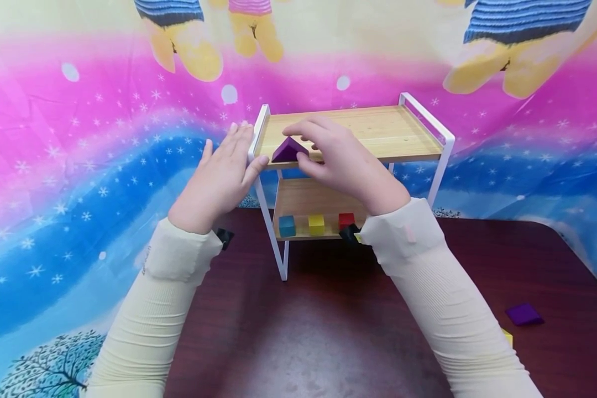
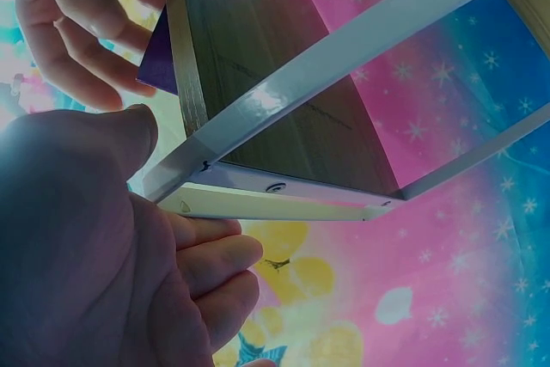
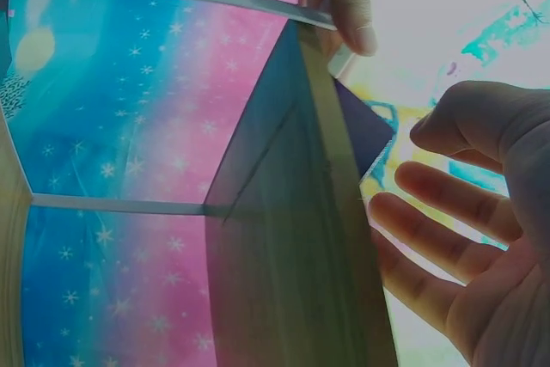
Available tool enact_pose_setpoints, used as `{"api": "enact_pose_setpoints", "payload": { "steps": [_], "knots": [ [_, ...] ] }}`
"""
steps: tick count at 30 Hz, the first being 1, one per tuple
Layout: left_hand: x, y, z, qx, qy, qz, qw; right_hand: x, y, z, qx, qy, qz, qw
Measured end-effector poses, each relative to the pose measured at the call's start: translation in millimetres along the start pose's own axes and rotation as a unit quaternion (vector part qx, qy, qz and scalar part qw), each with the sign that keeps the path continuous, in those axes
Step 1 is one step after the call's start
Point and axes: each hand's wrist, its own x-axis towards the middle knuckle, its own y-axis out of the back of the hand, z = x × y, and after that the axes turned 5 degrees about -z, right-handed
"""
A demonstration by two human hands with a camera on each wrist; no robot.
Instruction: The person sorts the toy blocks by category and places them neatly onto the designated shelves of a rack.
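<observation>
A purple triangular block (image 1: 289, 150) stands at the front left of the wooden shelf top (image 1: 368, 130), its peak pointing up. My right hand (image 1: 342, 160) is just right of the block, fingers bent loosely. In the right wrist view, a gap shows between the thumb (image 3: 455, 118) and the purple block (image 3: 363, 131). My left hand (image 1: 221, 177) lies along the white left end rail (image 1: 260, 130) with its fingers extended. In the left wrist view, the left thumb (image 2: 129, 135) is at the front corner of the white frame (image 2: 275, 109).
On the lower shelf (image 1: 308, 193) stand a blue cube (image 1: 287, 226), a yellow cube (image 1: 316, 225) and a red cube (image 1: 346, 221). Another purple block (image 1: 524, 314) lies on the dark table (image 1: 288, 331) at right, near a yellow piece (image 1: 507, 337) partly hidden by my sleeve. A patterned cloth (image 1: 104, 138) hangs behind.
</observation>
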Motion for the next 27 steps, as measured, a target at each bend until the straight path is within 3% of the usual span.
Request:
{"api": "enact_pose_setpoints", "payload": {
  "steps": [15, 27],
  "knots": [
    [0.1, -1.0, 0.3, -0.004, -0.002, 0.002, 1.0, -29.1, 6, -13, -0.007, 0.05, 0.048, 0.9976],
    [-0.6, -0.8, 0.5, -0.006, -0.001, 0.004, 1.0, -55.1, 8, -16, -0.016, 0.031, 0.06, 0.9976]
  ]
}}
